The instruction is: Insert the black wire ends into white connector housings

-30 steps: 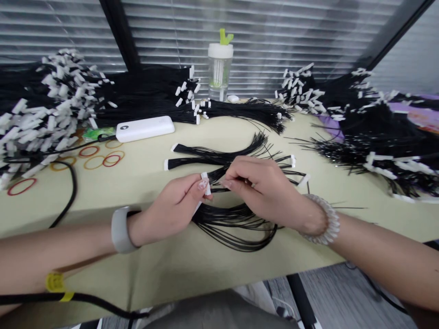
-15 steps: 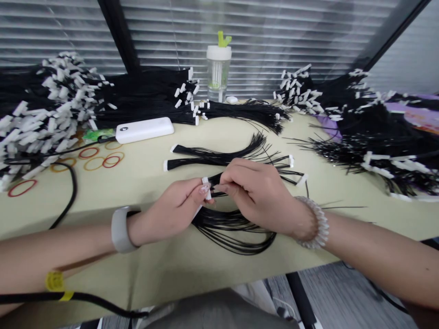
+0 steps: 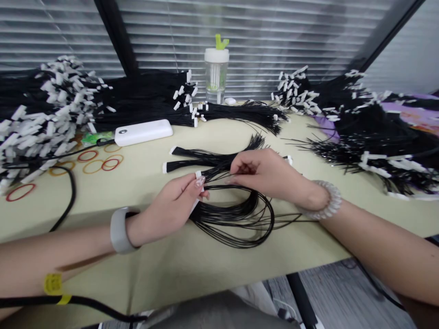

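Observation:
My left hand (image 3: 171,208) pinches a small white connector (image 3: 198,175) at the end of a bundle of thin black wires (image 3: 240,219). These wires loop down toward the table's near edge. My right hand (image 3: 267,173) is closed on the same black wires a little to the right of the connector, fingers pressed together. Just behind my hands lie two more black wire harnesses (image 3: 212,157) with white connector ends. A grey band is on my left wrist, a beaded bracelet on my right.
Big heaps of black wire harnesses with white connectors lie at the far left (image 3: 41,119), back centre (image 3: 154,98) and right (image 3: 370,132). A white power bank (image 3: 143,131), coloured rubber bands (image 3: 99,160), a clear bottle (image 3: 216,75) and a black cable (image 3: 66,192) are on the beige table (image 3: 171,265).
My right hand slid right and away from my left along the wires. The loop of wires below spread out wider. My left hand stayed on the connector.

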Motion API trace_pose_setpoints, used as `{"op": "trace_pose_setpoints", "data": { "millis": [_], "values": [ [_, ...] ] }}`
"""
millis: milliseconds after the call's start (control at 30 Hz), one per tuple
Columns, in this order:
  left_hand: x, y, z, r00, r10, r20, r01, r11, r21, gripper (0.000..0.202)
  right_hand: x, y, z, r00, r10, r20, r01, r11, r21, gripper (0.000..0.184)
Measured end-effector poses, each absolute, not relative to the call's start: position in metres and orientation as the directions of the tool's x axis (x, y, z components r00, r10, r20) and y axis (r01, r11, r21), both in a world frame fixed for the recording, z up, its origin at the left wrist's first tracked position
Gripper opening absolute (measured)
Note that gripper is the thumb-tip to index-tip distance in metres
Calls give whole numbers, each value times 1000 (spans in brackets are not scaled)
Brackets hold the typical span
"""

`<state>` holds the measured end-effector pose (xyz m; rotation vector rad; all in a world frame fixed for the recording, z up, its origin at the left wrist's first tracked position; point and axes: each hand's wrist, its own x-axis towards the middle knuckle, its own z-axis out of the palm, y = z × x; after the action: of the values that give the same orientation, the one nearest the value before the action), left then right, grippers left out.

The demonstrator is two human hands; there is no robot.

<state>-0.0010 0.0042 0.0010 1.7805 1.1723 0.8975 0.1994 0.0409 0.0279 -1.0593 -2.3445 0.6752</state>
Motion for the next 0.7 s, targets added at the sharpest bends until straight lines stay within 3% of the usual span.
{"op": "trace_pose_setpoints", "data": {
  "millis": [100, 200, 333, 400, 467, 533, 633, 700],
  "values": [
    [0, 4, 2, 282, 952, 118, 340, -214, 916, 31, 205, 44, 29, -601, 777, 189, 568, 581, -583, 23],
    [-1, 5, 3, 208, 972, 106, 355, -176, 918, 33, 205, 39, 35, -582, 761, 287, 605, 641, -473, 43],
    [-2, 8, 0, 98, 989, 109, 328, -136, 935, 35, 205, 29, 48, -389, 723, 571, 654, 654, -381, 36],
    [-2, 10, -2, 68, 990, 127, 308, -141, 941, 35, 208, 26, 54, -345, 719, 604, 679, 635, -368, 35],
    [-2, 10, -3, 49, 988, 144, 316, -152, 937, 35, 212, 27, 56, -436, 772, 462, 705, 613, -357, 38],
    [-2, 10, -3, 29, 988, 152, 336, -153, 929, 36, 216, 28, 54, -565, 796, 216, 717, 604, -348, 41],
    [-1, 9, -2, 7, 988, 152, 346, -145, 927, 36, 216, 29, 49, -705, 703, -89, 677, 631, -379, 42],
    [-2, 8, -2, 3, 988, 153, 344, -145, 928, 36, 213, 26, 46, -755, 631, -180, 640, 648, -412, 40]
  ]
}}
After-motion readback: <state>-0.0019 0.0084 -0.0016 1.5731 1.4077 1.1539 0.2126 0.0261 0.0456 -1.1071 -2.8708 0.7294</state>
